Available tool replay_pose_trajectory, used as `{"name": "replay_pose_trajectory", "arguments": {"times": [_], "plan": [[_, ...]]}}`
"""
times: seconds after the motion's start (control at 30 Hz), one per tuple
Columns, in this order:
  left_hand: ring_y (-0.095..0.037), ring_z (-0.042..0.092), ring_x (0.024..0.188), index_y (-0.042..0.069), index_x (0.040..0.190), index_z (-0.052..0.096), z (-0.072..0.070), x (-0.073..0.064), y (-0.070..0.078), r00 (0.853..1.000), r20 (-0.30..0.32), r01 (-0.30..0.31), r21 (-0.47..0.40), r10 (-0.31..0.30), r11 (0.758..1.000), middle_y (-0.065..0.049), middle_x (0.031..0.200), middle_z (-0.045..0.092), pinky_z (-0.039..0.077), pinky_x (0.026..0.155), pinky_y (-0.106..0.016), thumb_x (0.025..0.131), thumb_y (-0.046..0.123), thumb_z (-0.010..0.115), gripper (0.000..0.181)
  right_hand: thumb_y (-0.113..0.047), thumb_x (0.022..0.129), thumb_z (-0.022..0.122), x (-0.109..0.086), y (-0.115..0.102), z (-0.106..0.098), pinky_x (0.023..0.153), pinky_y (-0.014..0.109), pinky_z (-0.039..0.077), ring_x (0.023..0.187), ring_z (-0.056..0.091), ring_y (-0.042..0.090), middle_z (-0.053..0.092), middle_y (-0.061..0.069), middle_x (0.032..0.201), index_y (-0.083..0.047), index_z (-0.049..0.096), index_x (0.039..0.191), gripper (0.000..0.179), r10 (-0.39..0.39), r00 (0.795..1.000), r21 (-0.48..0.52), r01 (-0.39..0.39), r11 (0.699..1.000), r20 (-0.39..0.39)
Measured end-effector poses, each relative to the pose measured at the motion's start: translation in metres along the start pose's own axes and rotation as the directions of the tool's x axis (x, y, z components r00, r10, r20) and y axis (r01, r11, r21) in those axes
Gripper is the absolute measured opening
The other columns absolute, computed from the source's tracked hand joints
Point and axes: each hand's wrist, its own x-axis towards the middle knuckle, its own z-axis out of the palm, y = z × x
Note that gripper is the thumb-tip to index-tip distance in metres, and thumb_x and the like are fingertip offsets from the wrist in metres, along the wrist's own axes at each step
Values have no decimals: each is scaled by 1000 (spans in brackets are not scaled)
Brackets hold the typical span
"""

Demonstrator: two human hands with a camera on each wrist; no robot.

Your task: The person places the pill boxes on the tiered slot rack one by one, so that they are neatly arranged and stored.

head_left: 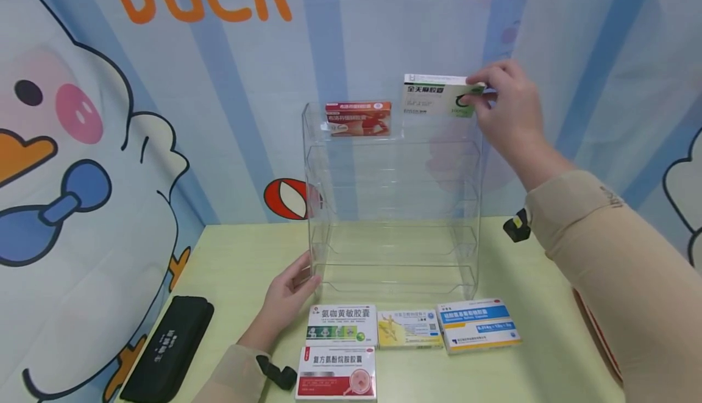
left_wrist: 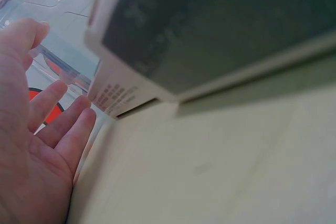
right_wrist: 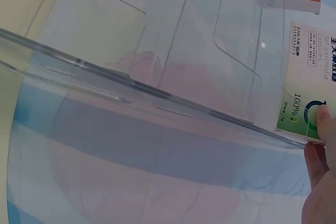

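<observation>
A clear acrylic display rack with stepped tiers stands upright on the table. At its top right, my right hand pinches the right end of a white and green medicine box between thumb and fingers. The box is upright at the top tier, its lower edge overlapping the clear front lip in the right wrist view. To its left, a red medicine box sits in the same tier. My left hand rests at the rack's lower left side edge, fingers fairly straight and spread in the left wrist view.
Before the rack lie a white and green box, a red and white box, a yellow and white box and a blue and white box. A black case lies at the left. A printed curtain hangs behind.
</observation>
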Motion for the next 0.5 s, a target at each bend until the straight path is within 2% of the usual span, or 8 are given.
{"name": "replay_pose_trajectory", "arguments": {"times": [0.17, 0.5], "plan": [[-36, 62, 149, 24, 167, 49, 1, -1, 1, 1000, -4, 2, 11, -2, 1000, -5, 172, 52, 56, 120, -41, 107, 20, 74, 66, -9, 103, 77, -4, 2, 2, 108, 46, 65, 122, 74, 34, 63, 17, 139, 0, 74, 128, 27, 3, 1000, -8, -3, 1000, 20], [-37, 61, 150, 23, 168, 48, 0, 0, 5, 1000, 2, 25, -2, -25, 1000, -6, 173, 50, 56, 119, -38, 107, 16, 73, 66, -15, 109, 69, -11, 8, 9, 111, 52, 61, 128, 68, 35, 63, 15, 142, -4, 74, 129, 24, 20, 998, -59, -16, 998, 54]]}}
